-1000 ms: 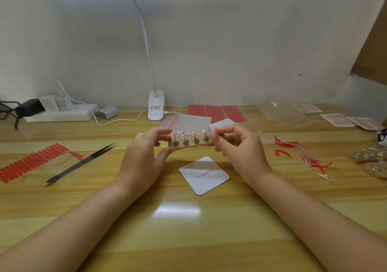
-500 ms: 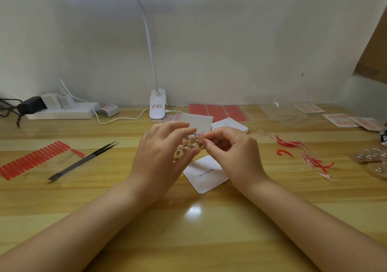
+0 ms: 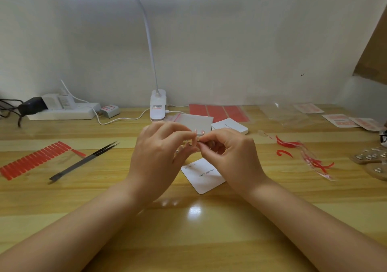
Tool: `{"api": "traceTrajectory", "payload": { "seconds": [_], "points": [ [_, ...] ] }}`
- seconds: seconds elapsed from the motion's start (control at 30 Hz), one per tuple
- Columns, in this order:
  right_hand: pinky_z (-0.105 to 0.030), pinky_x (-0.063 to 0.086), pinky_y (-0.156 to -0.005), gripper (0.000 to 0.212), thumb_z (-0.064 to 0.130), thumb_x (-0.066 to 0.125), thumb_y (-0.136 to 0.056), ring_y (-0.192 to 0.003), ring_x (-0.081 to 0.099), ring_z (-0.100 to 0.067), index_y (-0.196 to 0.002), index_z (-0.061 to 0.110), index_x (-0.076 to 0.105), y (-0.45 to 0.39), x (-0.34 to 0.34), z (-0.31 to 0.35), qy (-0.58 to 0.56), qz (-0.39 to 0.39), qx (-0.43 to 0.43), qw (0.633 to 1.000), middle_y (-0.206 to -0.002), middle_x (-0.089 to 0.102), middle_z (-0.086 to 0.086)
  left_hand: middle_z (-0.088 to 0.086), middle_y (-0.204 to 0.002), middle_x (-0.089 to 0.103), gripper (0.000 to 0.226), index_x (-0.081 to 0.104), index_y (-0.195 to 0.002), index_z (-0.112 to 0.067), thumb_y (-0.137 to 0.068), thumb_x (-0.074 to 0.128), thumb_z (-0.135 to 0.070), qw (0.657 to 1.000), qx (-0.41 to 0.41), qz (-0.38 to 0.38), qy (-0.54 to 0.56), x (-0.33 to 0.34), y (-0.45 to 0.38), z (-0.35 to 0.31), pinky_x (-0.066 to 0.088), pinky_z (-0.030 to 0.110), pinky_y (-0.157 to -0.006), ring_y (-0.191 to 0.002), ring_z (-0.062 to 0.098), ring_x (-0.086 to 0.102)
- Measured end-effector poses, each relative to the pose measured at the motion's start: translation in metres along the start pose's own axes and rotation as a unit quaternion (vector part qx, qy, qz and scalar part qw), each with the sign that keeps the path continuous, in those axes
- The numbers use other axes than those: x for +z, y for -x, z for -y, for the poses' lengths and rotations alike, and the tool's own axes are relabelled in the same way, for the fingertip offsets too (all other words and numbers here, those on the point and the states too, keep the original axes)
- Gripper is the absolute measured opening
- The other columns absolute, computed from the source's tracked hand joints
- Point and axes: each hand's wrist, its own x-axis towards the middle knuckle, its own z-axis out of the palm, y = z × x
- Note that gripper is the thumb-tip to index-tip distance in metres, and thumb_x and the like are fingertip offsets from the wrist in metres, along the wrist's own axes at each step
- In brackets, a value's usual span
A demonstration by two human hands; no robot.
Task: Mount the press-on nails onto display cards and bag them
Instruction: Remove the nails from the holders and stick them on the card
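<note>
Head view, only one there is. Both hands up just above the surface, meeting over the middle. Left hand (image 3: 159, 156) has its fingers (image 3: 184, 134) curled round a small clear strip carrying pale pink press-on nails (image 3: 198, 132); only a few nail tips show above the knuckles, rest hidden. Right hand (image 3: 232, 156) has thumb and forefinger pinched together on the strip's near end, or on one nail, can't tell which.

Step, my read: pulling a nail off its holder strip, mounting not started. White rounded-corner display card printed "Handmade Nail" (image 3: 206, 177) lies flat on the surface right below the hands, no nails on it.

Next move probably needs: steady hold by left, clean peel by right, then placing the nail on the card squarely. Small glossy part, easy to drop or smudge.

Surface: light varnished wooden surface (image 3: 188, 230), lamp glare on it. Left: sheet of red-orange adhesive tabs (image 3: 33, 162), black pointed tweezers (image 3: 83, 161) just beside it. Back: white clip-on desk lamp (image 3: 158, 108), white power strip (image 3: 62, 112) with plugs, red sheets (image 3: 217, 112), stack of white cards (image 3: 229, 126), clear zip bags (image 3: 194, 121). Right: peeled red backing scraps (image 3: 303, 154), clear film, printed packets, wooden nail stands (image 3: 372, 161) at the edge.

Room: plain white wall, brown board in the upper right corner.
</note>
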Motion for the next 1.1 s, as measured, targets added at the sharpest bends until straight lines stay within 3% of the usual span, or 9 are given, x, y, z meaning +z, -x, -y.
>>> {"api": "traceTrajectory", "payload": {
  "seconds": [0.23, 0.47, 0.63, 0.9, 1.1],
  "points": [
    [-0.018, 0.047, -0.059, 0.009, 0.002, 0.077, -0.077, -0.064, 0.056, -0.01, -0.081, 0.009, 0.075, -0.001, -0.001, -0.003, 0.004, 0.002, -0.001, 1.0, -0.068, 0.065, 0.002, -0.001, -0.093, 0.07, 0.028, 0.075, -0.093, -0.014, -0.087, 0.058, -0.036, 1.0, 0.013, 0.001, 0.014, 0.001, -0.002, 0.001, 0.045, 0.045, -0.083, -0.089, 0.03, 0.062],
    [-0.018, 0.046, -0.06, 0.01, 0.002, 0.076, -0.077, -0.063, 0.056, -0.01, -0.083, 0.011, 0.075, -0.002, -0.003, -0.005, -0.001, 0.017, 0.0, 1.0, -0.067, 0.065, 0.002, -0.007, -0.097, 0.068, 0.02, 0.073, -0.093, -0.018, -0.081, 0.066, -0.032, 0.99, -0.044, 0.066, 0.114, -0.003, -0.008, 0.004, 0.035, 0.042, -0.089, -0.099, 0.025, 0.057],
    [-0.019, 0.047, -0.06, 0.013, -0.001, 0.075, -0.077, -0.064, 0.056, -0.01, -0.083, 0.01, 0.075, -0.003, -0.004, -0.005, -0.004, 0.018, -0.016, 1.0, -0.067, 0.064, 0.004, -0.013, -0.098, 0.065, 0.02, 0.072, -0.093, -0.021, -0.081, 0.064, -0.035, 0.986, -0.04, 0.103, 0.128, -0.008, -0.011, 0.009, 0.035, 0.049, -0.092, -0.1, 0.021, 0.055],
    [-0.016, 0.043, -0.058, 0.006, 0.004, 0.075, -0.078, -0.059, 0.054, -0.008, -0.078, 0.01, 0.075, -0.002, -0.002, -0.001, -0.016, 0.026, -0.008, 1.0, -0.062, 0.06, 0.008, -0.007, -0.098, 0.066, 0.028, 0.069, -0.093, -0.018, -0.086, 0.056, -0.042, 0.996, -0.015, 0.049, 0.071, -0.002, -0.004, 0.005, 0.039, 0.047, -0.087, -0.097, 0.024, 0.06],
    [-0.027, 0.049, -0.059, 0.004, 0.006, 0.076, -0.079, -0.06, 0.056, -0.011, -0.078, 0.01, 0.074, -0.003, 0.0, 0.004, -0.018, 0.026, 0.002, 1.0, -0.063, 0.064, 0.004, -0.005, -0.1, 0.066, 0.025, 0.068, -0.094, -0.015, -0.088, 0.056, -0.036, 0.997, -0.031, 0.026, 0.072, -0.002, 0.0, 0.003, 0.037, 0.046, -0.087, -0.098, 0.023, 0.06]
  ]
}}
